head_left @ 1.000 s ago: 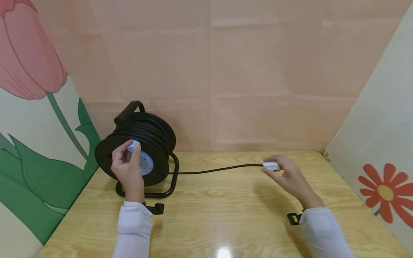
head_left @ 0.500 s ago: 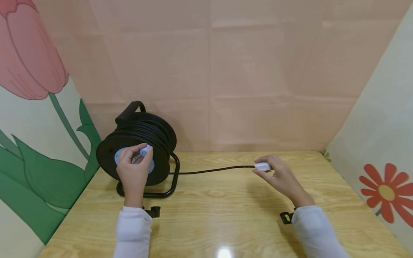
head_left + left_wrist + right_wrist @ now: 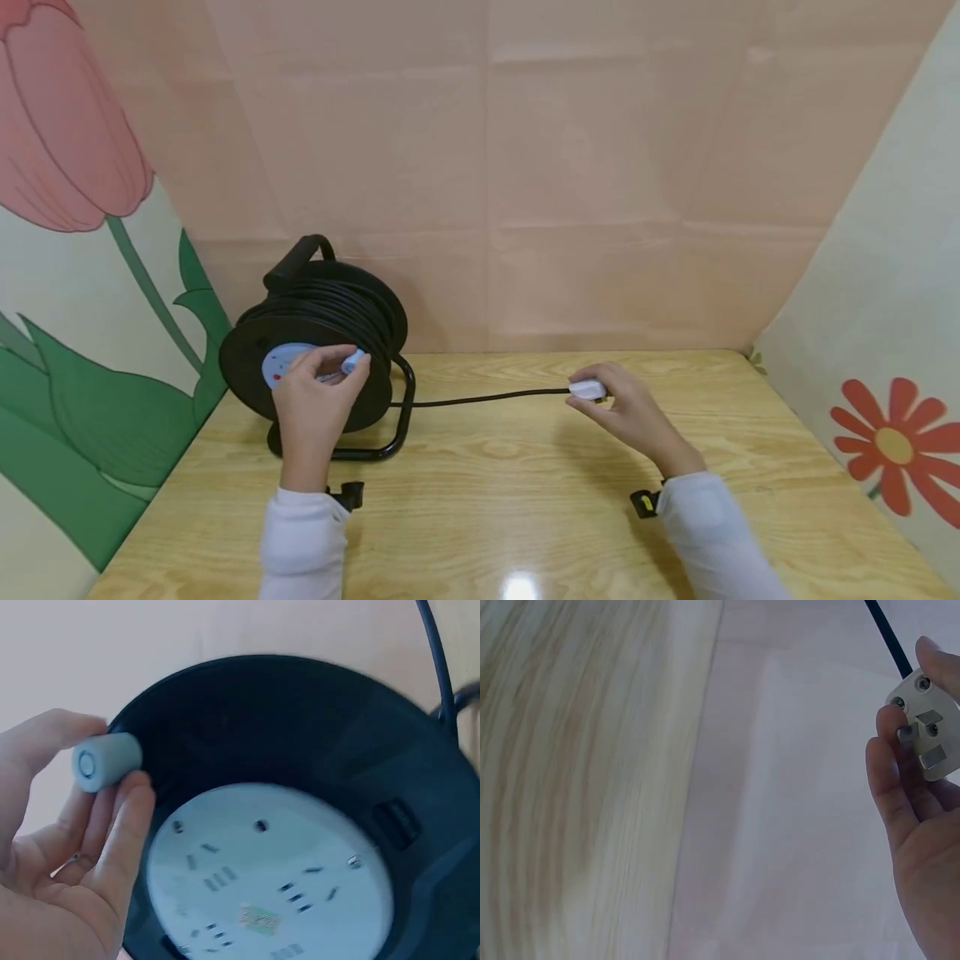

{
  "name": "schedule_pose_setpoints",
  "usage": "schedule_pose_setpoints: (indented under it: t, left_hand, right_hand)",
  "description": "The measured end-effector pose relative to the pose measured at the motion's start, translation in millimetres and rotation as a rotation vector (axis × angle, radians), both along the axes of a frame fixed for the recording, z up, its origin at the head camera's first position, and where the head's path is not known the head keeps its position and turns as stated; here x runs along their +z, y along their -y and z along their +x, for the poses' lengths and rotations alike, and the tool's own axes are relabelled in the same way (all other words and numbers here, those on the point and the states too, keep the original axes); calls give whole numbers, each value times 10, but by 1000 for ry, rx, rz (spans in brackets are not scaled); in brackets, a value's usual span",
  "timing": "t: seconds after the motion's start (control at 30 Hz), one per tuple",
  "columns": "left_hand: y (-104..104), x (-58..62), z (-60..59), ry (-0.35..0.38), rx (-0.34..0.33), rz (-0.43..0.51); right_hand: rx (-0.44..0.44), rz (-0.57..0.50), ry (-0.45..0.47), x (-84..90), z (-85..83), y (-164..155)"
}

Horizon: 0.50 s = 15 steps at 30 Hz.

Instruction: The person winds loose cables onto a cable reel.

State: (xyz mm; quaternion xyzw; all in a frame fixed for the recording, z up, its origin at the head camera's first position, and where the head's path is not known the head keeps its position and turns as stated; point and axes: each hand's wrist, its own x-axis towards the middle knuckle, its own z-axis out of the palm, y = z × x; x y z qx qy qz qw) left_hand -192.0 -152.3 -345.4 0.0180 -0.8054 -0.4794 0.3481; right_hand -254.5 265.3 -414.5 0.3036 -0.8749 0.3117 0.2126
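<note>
A black cable reel (image 3: 315, 342) stands on the left of the table, wound with black cord. Its side carries a light blue socket panel (image 3: 262, 877), seen in full face in the left wrist view. My left hand (image 3: 318, 408) pinches the small light blue crank knob (image 3: 109, 761) near the reel's rim between thumb and fingers. At the right, my right hand (image 3: 633, 412) grips a white three-pin plug (image 3: 587, 389) above the table. The plug's metal pins (image 3: 932, 757) show in the right wrist view. From it the black cord (image 3: 487, 398) runs left to the reel.
The wood-grain table (image 3: 495, 500) meets a pink backdrop (image 3: 585, 183) behind. Flower-painted panels stand at left and right, with a pink tulip (image 3: 75, 125) and a red flower (image 3: 896, 446). The reel's black tube frame (image 3: 375, 452) rests on the table.
My left hand has carried the knob right and down around the reel's side, and the socket panel has turned. My right hand with the plug has moved left toward the reel, shortening the loose cord.
</note>
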Motion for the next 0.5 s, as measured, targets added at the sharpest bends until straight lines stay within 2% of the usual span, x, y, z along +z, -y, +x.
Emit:
schedule_pose_setpoints:
  t: [0.2,0.3,0.5]
  left_hand:
    - [-54,23,28,12,50,-195]
    - [-59,27,31,44,51,-221]
    - [-45,24,39,188,-18,-219]
  right_hand:
    - [39,-8,10,-38,-29,105]
    - [61,-19,41,-62,-27,171]
    - [105,-19,68,-89,-36,303]
